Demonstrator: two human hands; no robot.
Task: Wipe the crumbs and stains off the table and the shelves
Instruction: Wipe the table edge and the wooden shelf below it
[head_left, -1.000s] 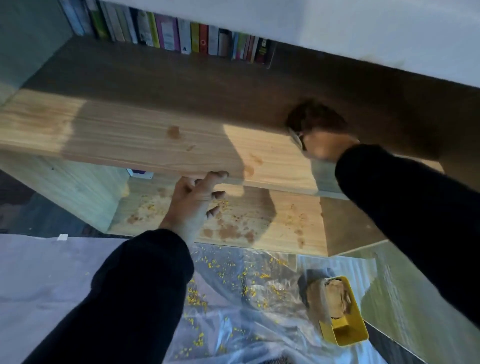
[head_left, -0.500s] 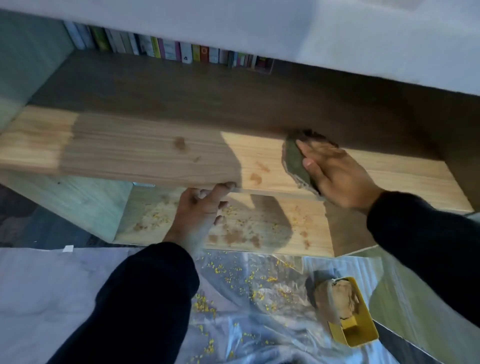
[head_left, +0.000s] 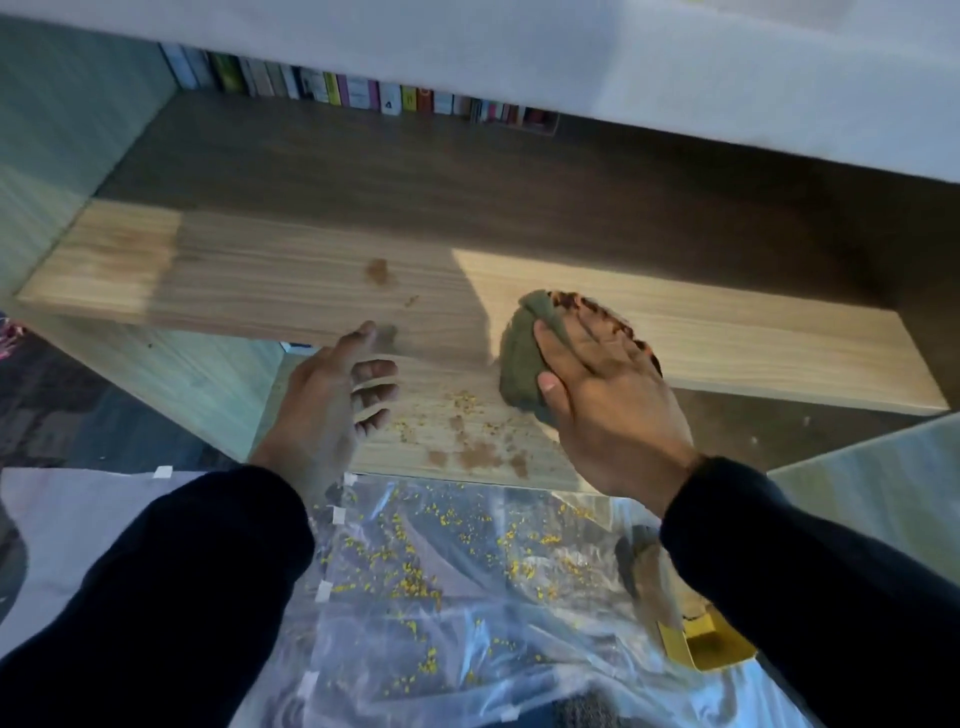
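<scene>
Your right hand (head_left: 608, 400) lies flat on the green cloth (head_left: 522, 358), fingers straight and spread, pressing it onto the front edge of the upper shelf (head_left: 291, 280). Your left hand (head_left: 332, 395) hangs loose and holds nothing, its fingers softly curled just below that same edge, with the fingertip up near the board.

What matters for the next stroke is direction. The shelf's long axis runs left to right across your view, and the brown stain (head_left: 377, 270) sits on it to the left of the cloth and a little farther back, with a smaller speck (head_left: 412, 300) between the two. So the cloth hand has to travel leftward along the board to reach them; it is the hand that carries the cloth, though the empty left hand is the nearer one.

Below, the lower shelf (head_left: 457, 436) still carries yellow crumbs (head_left: 460, 401) and brown smears (head_left: 478, 458), directly under and between your hands. The cloth's far edge looks soiled, though shadow makes that hard to confirm.
</scene>
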